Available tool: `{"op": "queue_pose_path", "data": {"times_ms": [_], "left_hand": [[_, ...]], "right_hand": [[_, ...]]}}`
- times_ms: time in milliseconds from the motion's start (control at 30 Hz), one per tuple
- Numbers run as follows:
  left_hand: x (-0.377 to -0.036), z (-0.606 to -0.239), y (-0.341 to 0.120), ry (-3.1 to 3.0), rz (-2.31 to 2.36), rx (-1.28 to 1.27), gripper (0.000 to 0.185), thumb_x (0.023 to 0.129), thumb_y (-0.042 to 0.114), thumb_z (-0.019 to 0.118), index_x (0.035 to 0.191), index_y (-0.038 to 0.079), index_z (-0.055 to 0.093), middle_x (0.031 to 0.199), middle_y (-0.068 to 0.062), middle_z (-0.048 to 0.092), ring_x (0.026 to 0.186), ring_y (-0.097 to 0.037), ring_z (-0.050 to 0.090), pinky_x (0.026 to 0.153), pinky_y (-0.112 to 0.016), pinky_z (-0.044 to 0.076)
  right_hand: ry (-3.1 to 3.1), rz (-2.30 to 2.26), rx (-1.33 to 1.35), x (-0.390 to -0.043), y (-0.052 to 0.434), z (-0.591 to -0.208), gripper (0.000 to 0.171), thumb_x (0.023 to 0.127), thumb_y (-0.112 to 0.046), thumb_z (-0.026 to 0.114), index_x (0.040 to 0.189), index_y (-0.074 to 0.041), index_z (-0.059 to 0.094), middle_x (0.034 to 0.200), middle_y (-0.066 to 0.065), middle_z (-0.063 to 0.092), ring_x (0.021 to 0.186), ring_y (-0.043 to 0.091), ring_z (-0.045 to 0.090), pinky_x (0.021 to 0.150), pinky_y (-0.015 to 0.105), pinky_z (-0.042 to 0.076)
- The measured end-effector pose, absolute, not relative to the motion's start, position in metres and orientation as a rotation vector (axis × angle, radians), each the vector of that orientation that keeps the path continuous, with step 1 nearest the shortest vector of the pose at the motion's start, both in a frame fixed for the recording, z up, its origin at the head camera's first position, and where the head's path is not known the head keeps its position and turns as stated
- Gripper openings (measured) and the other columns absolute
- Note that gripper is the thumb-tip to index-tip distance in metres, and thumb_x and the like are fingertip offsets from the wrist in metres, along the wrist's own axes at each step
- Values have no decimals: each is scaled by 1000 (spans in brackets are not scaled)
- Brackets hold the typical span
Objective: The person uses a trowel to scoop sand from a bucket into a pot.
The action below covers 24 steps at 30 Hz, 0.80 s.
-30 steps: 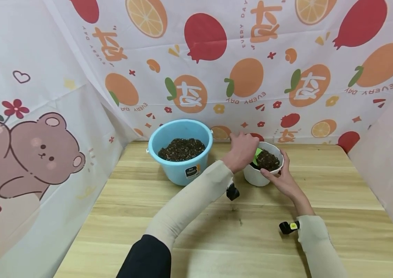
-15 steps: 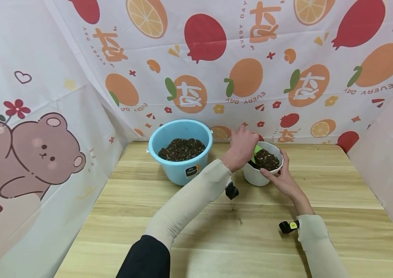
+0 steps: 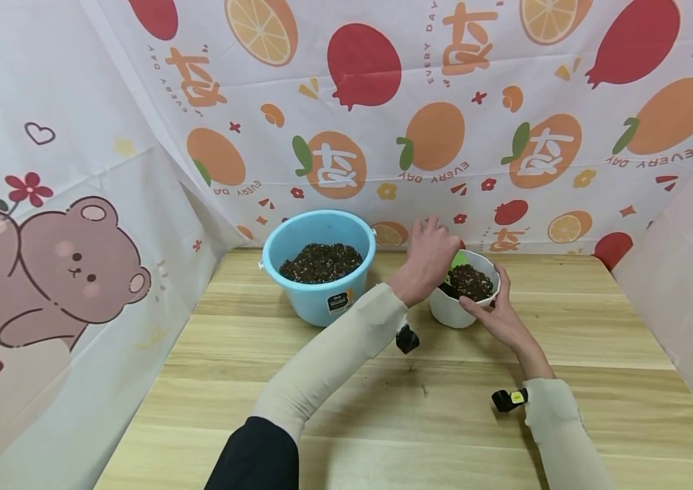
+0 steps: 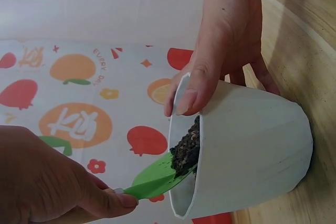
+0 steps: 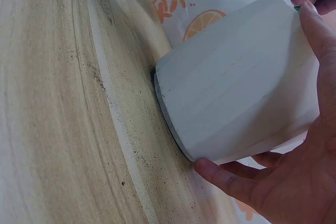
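The left hand [image 3: 428, 262] is pinching a small green plastic trowel [image 4: 157, 181], its blade dipping into the soil-filled white ribbed plastic pot [image 3: 464, 299] at the far right of the wooden counter [image 3: 383, 408]. The right hand [image 3: 499, 316] is cupping the pot's wall. Levering too hard is likely to tip the pot or spill soil.

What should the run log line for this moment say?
left hand: holds green scoop in soil | right hand: grips white pot | blue bucket: left of pot

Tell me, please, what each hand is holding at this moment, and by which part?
The left hand pinches a green scoop by its handle end; the right hand holds the white pot by its rim and side wall.
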<state>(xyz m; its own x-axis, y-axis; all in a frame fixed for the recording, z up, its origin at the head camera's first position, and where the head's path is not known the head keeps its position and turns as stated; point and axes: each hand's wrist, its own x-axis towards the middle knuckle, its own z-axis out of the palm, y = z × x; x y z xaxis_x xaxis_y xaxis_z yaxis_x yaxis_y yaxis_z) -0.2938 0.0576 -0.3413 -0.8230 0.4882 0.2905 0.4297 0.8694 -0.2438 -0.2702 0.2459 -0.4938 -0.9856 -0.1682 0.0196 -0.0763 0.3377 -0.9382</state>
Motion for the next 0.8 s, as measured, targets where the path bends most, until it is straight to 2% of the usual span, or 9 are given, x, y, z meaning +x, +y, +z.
{"op": "queue_pose_path", "data": {"times_ms": [200, 433, 567, 800], "left_hand": [[-292, -342, 55, -2640, 283, -662, 26, 95, 19, 70, 111, 38, 78, 106, 6, 76, 107, -18, 57, 90, -38, 42], [-291, -344, 50, -2514, 358, -653, 21, 99, 18, 64, 103, 30, 81, 100, 5, 75, 100, -18, 57, 85, -35, 41], [-292, -345, 46, -2455, 394, -649, 20, 98, 16, 64, 103, 25, 81, 100, 4, 75, 98, -17, 57, 84, -34, 42], [-293, -346, 38, -2402, 448, -609, 21, 100, 15, 61, 101, 23, 81, 99, 4, 74, 94, -17, 55, 84, -34, 41]], "right_hand": [[2519, -1739, -222, -270, 245, -494, 103, 96, -41, 66, 155, -44, -19, 167, 18, 2, 156, 43, 9, 121, 66, 18], [2510, -1753, -226, -268, 244, -493, 105, 97, -36, 66, 156, -40, -20, 168, 18, 3, 156, 42, 10, 121, 65, 19], [2499, -1756, -221, -267, 245, -492, 106, 97, -35, 66, 157, -37, -22, 168, 18, 1, 156, 42, 9, 122, 65, 18], [2500, -1759, -221, -267, 244, -492, 106, 97, -35, 66, 158, -32, -21, 168, 18, 2, 156, 43, 8, 122, 65, 17]]}}
